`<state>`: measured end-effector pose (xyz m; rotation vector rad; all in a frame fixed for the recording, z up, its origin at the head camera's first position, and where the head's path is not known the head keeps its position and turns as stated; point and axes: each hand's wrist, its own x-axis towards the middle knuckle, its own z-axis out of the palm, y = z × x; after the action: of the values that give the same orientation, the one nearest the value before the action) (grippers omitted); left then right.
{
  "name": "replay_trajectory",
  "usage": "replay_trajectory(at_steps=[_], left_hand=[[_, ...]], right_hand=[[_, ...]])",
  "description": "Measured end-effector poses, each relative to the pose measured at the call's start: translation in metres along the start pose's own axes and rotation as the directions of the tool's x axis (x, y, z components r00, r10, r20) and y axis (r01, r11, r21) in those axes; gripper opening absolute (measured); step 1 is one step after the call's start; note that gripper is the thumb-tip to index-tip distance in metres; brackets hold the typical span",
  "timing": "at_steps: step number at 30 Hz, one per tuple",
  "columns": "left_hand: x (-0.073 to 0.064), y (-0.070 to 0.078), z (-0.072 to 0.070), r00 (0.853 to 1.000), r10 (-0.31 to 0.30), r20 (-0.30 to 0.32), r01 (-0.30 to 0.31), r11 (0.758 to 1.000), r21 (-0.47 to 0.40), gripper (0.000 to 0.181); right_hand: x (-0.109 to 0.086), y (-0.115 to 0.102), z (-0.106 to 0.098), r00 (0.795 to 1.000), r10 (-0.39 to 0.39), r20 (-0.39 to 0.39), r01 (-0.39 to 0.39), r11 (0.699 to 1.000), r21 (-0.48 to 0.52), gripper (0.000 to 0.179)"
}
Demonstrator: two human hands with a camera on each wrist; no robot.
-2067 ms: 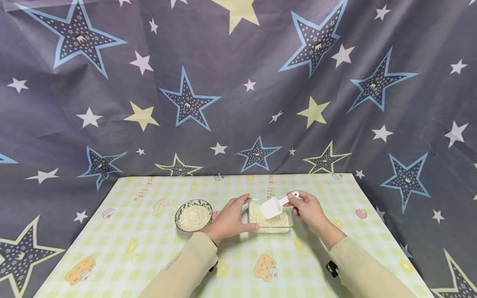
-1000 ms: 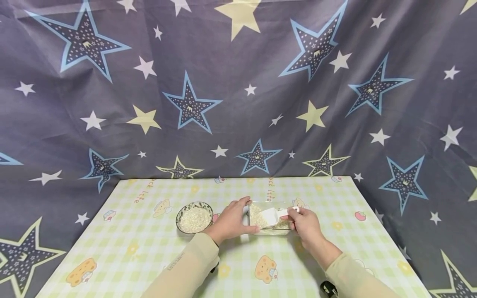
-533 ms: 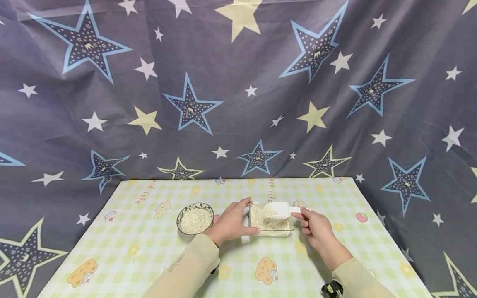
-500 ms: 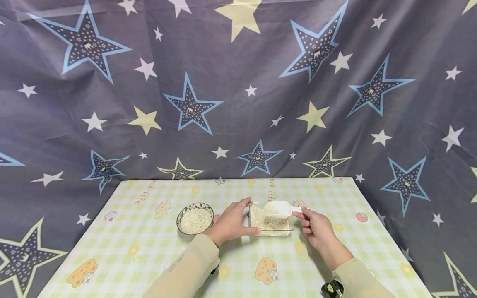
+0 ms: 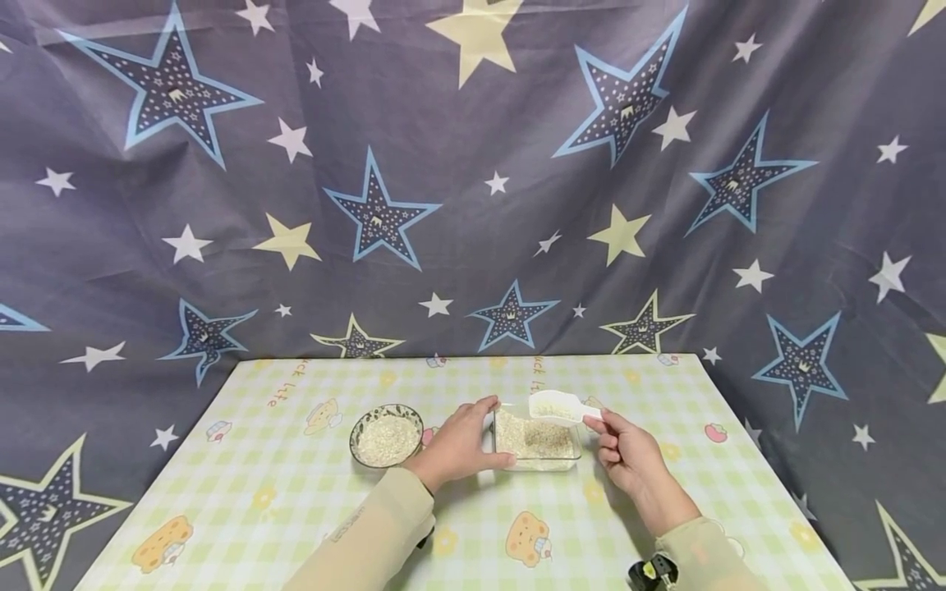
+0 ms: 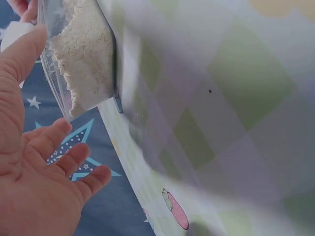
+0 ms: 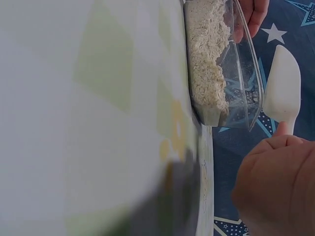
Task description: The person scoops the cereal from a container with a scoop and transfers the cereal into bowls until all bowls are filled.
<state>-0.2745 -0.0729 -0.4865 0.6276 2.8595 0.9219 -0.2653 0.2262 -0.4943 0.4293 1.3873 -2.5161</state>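
My right hand point(image 5: 628, 451) pinches the handle of a white scoop point(image 5: 545, 404) between thumb and fingers. The scoop is above the back right of a clear rectangular container point(image 5: 539, 466), with some pale grains inside it. More pale grains point(image 5: 543, 439) fill much of the container, with a hollow toward the right; they look like rice or oats. My left hand point(image 5: 458, 443) holds the container's left end, thumb at the near side and fingers toward the far corner. In the left wrist view, the thumb point(image 6: 24, 51) lies against its wall and the other fingers are spread loosely.
A round bowl point(image 5: 358, 457) with a dark patterned rim, filled with similar pale grains, stands left of the left hand. A green-and-white checked cloth point(image 5: 296, 492) covers the table. Behind it hangs a dark curtain point(image 5: 458, 246) with stars.
The scoop dug into the container's grains, then came up out of them, tilted level with grains in it. My left hand stays at the container; the view shifted slightly.
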Motion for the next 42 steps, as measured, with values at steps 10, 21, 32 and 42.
replay_trajectory(at_steps=[10, 21, 32, 42], left_hand=[[-0.004, 0.000, -0.006, 0.997, 0.051, -0.056, -0.050, 0.999, 0.012, 0.105], [-0.019, -0.001, -0.032, 0.988, 0.070, -0.135, -0.072, 0.997, -0.010, 0.100], [-0.030, -0.011, -0.042, 0.986, 0.047, -0.158, -0.049, 0.999, -0.012, 0.097], [-0.061, -0.041, -0.063, 0.977, -0.040, -0.209, 0.034, 0.999, -0.035, 0.098]], right_hand=[[-0.004, -0.004, 0.000, 1.000, -0.024, 0.004, 0.024, 0.998, -0.059, 0.057], [-0.001, -0.014, 0.000, 0.999, -0.038, -0.010, 0.037, 0.995, -0.093, 0.041], [-0.001, -0.014, 0.003, 0.999, -0.045, 0.007, 0.045, 0.992, -0.117, 0.018], [-0.003, -0.014, 0.013, 0.998, -0.055, 0.004, 0.055, 0.986, -0.160, 0.021]])
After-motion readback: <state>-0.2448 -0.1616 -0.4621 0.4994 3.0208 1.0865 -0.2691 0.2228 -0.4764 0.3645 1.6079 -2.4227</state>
